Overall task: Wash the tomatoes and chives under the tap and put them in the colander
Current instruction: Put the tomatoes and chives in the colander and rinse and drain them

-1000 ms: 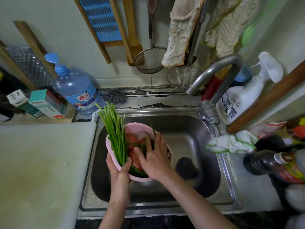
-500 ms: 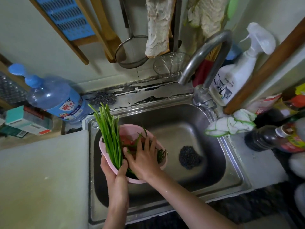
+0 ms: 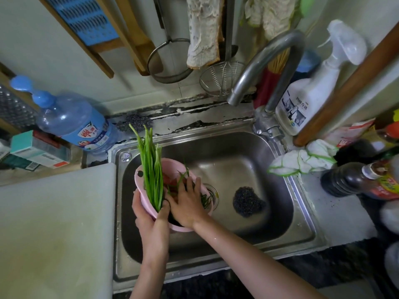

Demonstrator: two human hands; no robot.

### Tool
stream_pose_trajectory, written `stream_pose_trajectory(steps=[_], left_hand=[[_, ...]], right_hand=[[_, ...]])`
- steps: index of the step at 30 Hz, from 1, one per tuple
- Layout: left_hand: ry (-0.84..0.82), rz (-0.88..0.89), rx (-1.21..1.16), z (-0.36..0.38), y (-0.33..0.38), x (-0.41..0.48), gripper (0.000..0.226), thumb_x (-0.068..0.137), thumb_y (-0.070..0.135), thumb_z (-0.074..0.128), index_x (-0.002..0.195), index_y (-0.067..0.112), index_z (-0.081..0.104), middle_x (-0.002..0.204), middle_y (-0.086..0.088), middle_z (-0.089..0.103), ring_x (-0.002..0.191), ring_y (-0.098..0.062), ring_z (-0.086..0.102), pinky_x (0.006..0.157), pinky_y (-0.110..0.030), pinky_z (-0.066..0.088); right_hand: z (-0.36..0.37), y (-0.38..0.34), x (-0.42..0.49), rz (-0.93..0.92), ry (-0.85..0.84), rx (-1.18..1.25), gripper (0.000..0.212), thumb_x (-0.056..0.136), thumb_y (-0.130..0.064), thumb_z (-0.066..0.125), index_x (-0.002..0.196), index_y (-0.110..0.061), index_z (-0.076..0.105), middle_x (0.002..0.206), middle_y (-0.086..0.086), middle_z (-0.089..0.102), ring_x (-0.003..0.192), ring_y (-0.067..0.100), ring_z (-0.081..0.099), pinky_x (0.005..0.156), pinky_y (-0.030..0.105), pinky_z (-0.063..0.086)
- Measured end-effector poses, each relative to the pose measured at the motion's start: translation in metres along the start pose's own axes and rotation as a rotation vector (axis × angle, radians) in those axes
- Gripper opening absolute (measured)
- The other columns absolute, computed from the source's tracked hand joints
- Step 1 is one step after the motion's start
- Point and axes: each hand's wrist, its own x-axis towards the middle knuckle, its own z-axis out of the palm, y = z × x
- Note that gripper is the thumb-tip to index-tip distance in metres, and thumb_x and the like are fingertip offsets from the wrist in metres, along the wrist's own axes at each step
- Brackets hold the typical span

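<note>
Left hand grasps pink colander rim in the sink, pinning chives; right hand flat, grip released, over tomatoes; tilting risks loose chives sliding out.

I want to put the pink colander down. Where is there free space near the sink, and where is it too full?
Free: the pale cutting board left of the sink, and the sink floor between the colander and the dark scrubber. Crowded: the right counter, with the cloth, sauce bottle and spray bottle; behind the board, the water jug and boxes.
</note>
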Motion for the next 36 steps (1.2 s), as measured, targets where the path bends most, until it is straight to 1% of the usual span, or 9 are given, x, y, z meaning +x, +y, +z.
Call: stream_pose_trajectory(steps=[3, 6, 8, 11, 14, 23, 26, 32, 36], left_hand=[[0.011, -0.003, 0.027, 0.008, 0.004, -0.005, 0.068, 0.089, 0.003, 0.058, 0.144, 0.029, 0.027, 0.116, 0.009, 0.054, 0.102, 0.003, 0.053, 0.09, -0.025, 0.043], [0.018, -0.014, 0.055, 0.017, 0.006, -0.009, 0.069, 0.09, 0.003, 0.058, 0.145, 0.028, 0.025, 0.107, 0.018, 0.053, 0.096, 0.005, 0.054, 0.081, -0.016, 0.044], [0.021, -0.017, 0.079, 0.023, 0.008, -0.012, 0.07, 0.088, 0.006, 0.06, 0.144, 0.032, 0.026, 0.109, 0.012, 0.053, 0.1, -0.002, 0.055, 0.088, -0.024, 0.046], [0.017, -0.026, 0.139, 0.028, 0.007, -0.013, 0.074, 0.078, 0.026, 0.065, 0.138, 0.046, 0.026, 0.122, -0.001, 0.049, 0.116, -0.019, 0.049, 0.097, -0.038, 0.044], [0.037, -0.027, 0.175, 0.033, 0.011, -0.014, 0.077, 0.072, 0.036, 0.063, 0.135, 0.053, 0.024, 0.126, -0.004, 0.048, 0.112, -0.02, 0.052, 0.099, -0.046, 0.046], [0.046, 0.015, 0.232, 0.051, 0.019, -0.021, 0.076, 0.073, 0.032, 0.061, 0.135, 0.053, 0.023, 0.125, -0.006, 0.048, 0.091, -0.007, 0.054, 0.092, -0.046, 0.05], [0.054, 0.028, 0.247, 0.055, 0.021, -0.023, 0.077, 0.071, 0.031, 0.061, 0.136, 0.052, 0.024, 0.125, -0.008, 0.048, 0.09, -0.007, 0.055, 0.091, -0.043, 0.051], [0.062, 0.033, 0.253, 0.061, 0.024, -0.025, 0.076, 0.072, 0.031, 0.061, 0.135, 0.053, 0.025, 0.123, -0.008, 0.049, 0.093, -0.011, 0.057, 0.092, -0.048, 0.051], [0.069, 0.025, 0.25, 0.064, 0.026, -0.026, 0.075, 0.073, 0.03, 0.061, 0.135, 0.053, 0.025, 0.122, -0.008, 0.048, 0.094, -0.013, 0.056, 0.092, -0.05, 0.051]], right_hand=[[-0.007, 0.005, -0.001, 0.003, -0.012, 0.008, 0.077, 0.095, -0.057, 0.029, 0.152, -0.012, 0.002, 0.16, 0.012, -0.004, 0.143, 0.034, -0.021, 0.118, 0.047, -0.005], [-0.014, 0.011, -0.001, 0.011, -0.03, -0.003, 0.076, 0.096, -0.056, 0.028, 0.152, -0.011, 0.004, 0.16, 0.013, -0.001, 0.144, 0.035, -0.019, 0.119, 0.048, -0.004], [-0.017, 0.015, -0.002, 0.012, -0.032, 0.006, 0.074, 0.096, -0.054, 0.029, 0.151, -0.01, 0.005, 0.16, 0.012, 0.0, 0.144, 0.035, -0.017, 0.119, 0.048, -0.003], [-0.022, 0.02, -0.002, 0.007, -0.031, 0.034, 0.072, 0.097, -0.051, 0.03, 0.151, -0.009, 0.008, 0.16, 0.012, 0.002, 0.144, 0.035, -0.016, 0.118, 0.049, -0.001], [-0.027, 0.023, 0.0, -0.022, -0.033, 0.051, 0.07, 0.098, -0.048, 0.031, 0.151, -0.008, 0.01, 0.16, 0.011, 0.003, 0.144, 0.034, -0.015, 0.119, 0.049, 0.0], [-0.038, 0.034, 0.0, -0.055, -0.033, 0.148, 0.066, 0.099, -0.043, 0.033, 0.15, -0.008, 0.011, 0.16, 0.008, 0.002, 0.145, 0.031, -0.013, 0.119, 0.044, 0.0], [-0.039, 0.036, 0.002, -0.064, -0.034, 0.163, 0.066, 0.099, -0.042, 0.035, 0.15, -0.007, 0.013, 0.16, 0.008, 0.003, 0.145, 0.031, -0.013, 0.119, 0.044, 0.001], [-0.044, 0.038, 0.002, -0.061, -0.04, 0.193, 0.067, 0.099, -0.044, 0.035, 0.151, -0.009, 0.011, 0.16, 0.006, 0.001, 0.145, 0.03, -0.015, 0.119, 0.044, 0.002], [-0.047, 0.037, 0.002, -0.058, -0.026, 0.172, 0.068, 0.098, -0.045, 0.035, 0.15, -0.008, 0.012, 0.159, 0.006, 0.005, 0.145, 0.03, -0.012, 0.118, 0.047, 0.008]])
